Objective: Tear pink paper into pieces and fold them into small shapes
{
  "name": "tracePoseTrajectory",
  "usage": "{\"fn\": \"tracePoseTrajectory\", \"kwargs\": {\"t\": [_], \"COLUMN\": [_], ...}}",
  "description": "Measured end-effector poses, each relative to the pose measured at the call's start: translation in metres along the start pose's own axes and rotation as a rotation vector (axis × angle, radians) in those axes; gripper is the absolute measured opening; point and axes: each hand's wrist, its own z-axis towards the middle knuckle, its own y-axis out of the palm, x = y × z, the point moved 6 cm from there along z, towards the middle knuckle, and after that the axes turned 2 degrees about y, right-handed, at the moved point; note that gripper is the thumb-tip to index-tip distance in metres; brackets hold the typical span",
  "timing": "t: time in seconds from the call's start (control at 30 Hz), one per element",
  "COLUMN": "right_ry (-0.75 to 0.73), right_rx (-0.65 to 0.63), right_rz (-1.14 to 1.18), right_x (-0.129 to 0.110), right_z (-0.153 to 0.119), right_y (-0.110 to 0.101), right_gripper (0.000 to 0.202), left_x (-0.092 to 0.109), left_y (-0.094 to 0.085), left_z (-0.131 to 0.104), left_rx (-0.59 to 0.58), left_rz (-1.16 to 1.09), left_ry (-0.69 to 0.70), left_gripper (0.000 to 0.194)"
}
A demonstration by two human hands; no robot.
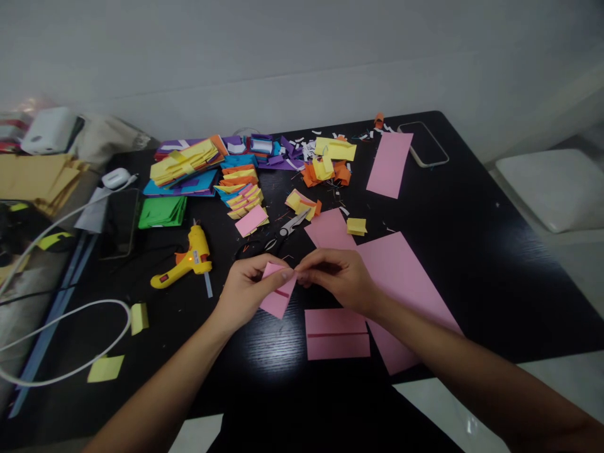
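Note:
My left hand (248, 286) is closed on a small piece of pink paper (278, 302) with a dark red stripe, its thumb on the near face. Fingertips of my right hand (337, 277) pinch together at the paper's upper right corner; the exact contact is hard to make out. Below the right hand lies a pink card (337, 349) with a similar red stripe across it. A large pink sheet (401, 283) passes under the right forearm. Just beyond the hands are a smaller pink piece (330, 228) and black-handled scissors (285, 231).
A yellow glue gun (191, 258) with its light on lies at left, by green folded paper (163, 212). Folded coloured strips (240, 185) and paper scraps (306, 151) spread along the back. A phone case (427, 162) sits back right. A white cable (127, 308) loops at left.

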Motion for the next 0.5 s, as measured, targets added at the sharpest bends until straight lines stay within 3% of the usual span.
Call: {"fn": "tracePoseTrajectory", "kwargs": {"t": [0.5], "right_ry": [-0.012], "right_rx": [0.000], "right_rz": [-0.044], "right_x": [-0.0016], "right_z": [-0.0002], "right_y": [-0.0015], "right_gripper": [0.012], "left_x": [0.0023], "left_y": [-0.0017], "left_z": [-0.0007], "left_rx": [0.045], "left_rz": [0.041], "left_ry": [0.027], "left_gripper": [0.018]}}
